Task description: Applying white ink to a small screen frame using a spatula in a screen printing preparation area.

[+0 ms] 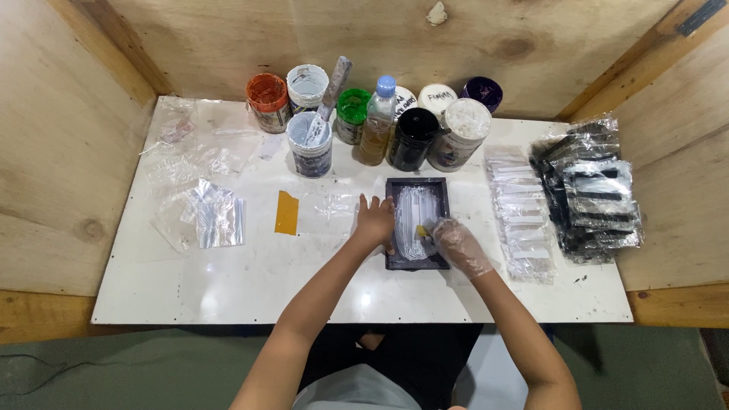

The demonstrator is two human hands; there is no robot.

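Observation:
A small dark rectangular frame (416,185) lies on the white table, its inside smeared with white paste. My left hand (375,219) rests bare on the frame's left edge, fingers spread, pressing it down. My right hand (459,244), in a clear plastic glove, sits at the frame's lower right and pinches a small yellow scraper (422,231) against the white paste.
Several paint pots (310,144) and a bottle (377,121) stand at the back, one open pot holding a spatula (331,95). Clear bags (206,212) lie left, a yellow card (286,212) nearby. Packets in white (520,220) and black (592,197) are stacked right. Wooden walls (61,152) enclose the table (228,281).

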